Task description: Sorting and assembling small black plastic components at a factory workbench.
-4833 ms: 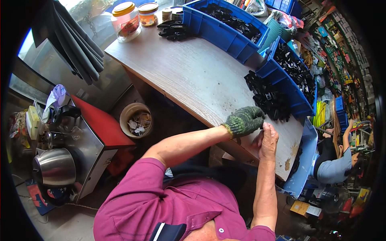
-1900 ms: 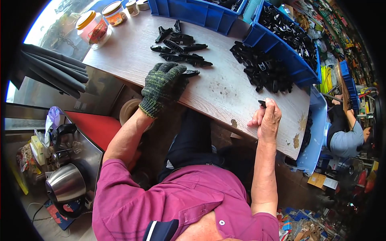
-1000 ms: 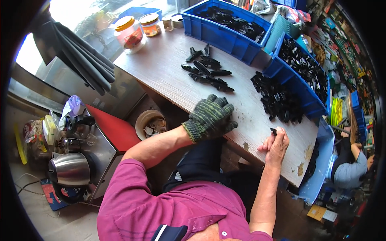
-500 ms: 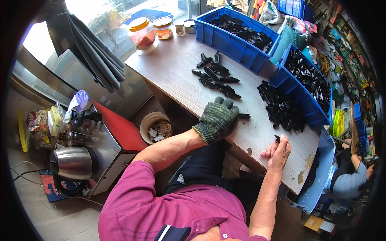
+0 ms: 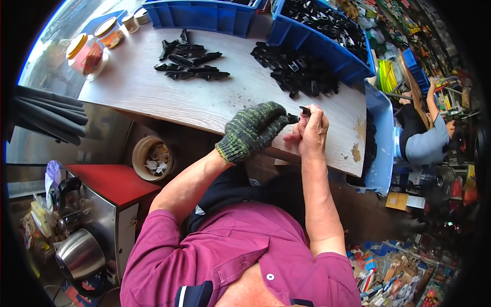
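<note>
My left hand (image 5: 254,128), in a dark green knitted glove, is closed around a black plastic part (image 5: 292,118) whose end sticks out toward my right hand. My bare right hand (image 5: 314,132) pinches a small black plastic piece (image 5: 305,110) between thumb and fingers, just beside that end. Both hands are above the table's near edge; whether the two pieces touch I cannot tell. Farther off on the table (image 5: 138,66), several long black plastic parts (image 5: 189,61) lie in a loose group at the left. A heap of small black pieces (image 5: 299,69) spreads at the right.
Blue crates (image 5: 199,19) line the table's far side; the right one (image 5: 327,46) is full of black pieces. Lidded jars (image 5: 84,56) stand at the far left corner. Left and below are a bin (image 5: 139,158) and a kettle (image 5: 84,253) by a red-topped cabinet (image 5: 112,179). Another person (image 5: 427,135) is far right.
My hands have come together, the right one with its small piece now beside the part in my left. The view has swung, so the table appears farther left and higher.
</note>
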Demonstrator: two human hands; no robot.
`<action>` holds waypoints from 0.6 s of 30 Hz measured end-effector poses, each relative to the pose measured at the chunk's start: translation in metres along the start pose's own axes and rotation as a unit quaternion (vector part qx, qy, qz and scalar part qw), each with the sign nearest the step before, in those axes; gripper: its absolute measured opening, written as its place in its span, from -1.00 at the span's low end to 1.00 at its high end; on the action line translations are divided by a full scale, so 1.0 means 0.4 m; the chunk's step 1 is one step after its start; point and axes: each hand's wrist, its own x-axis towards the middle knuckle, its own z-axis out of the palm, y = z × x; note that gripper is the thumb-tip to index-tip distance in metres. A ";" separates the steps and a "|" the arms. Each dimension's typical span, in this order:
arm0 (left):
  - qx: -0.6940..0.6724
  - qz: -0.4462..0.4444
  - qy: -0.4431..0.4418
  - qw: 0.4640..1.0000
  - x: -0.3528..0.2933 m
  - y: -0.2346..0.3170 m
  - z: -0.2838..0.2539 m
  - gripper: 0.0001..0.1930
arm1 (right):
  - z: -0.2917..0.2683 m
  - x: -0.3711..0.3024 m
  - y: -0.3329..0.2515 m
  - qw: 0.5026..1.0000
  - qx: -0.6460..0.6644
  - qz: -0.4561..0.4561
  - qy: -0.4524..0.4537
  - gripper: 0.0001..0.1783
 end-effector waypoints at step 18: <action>-0.068 -0.163 0.054 0.983 0.033 0.085 0.166 -0.66 | -0.101 0.051 0.062 0.975 -0.140 -0.173 0.010 -0.74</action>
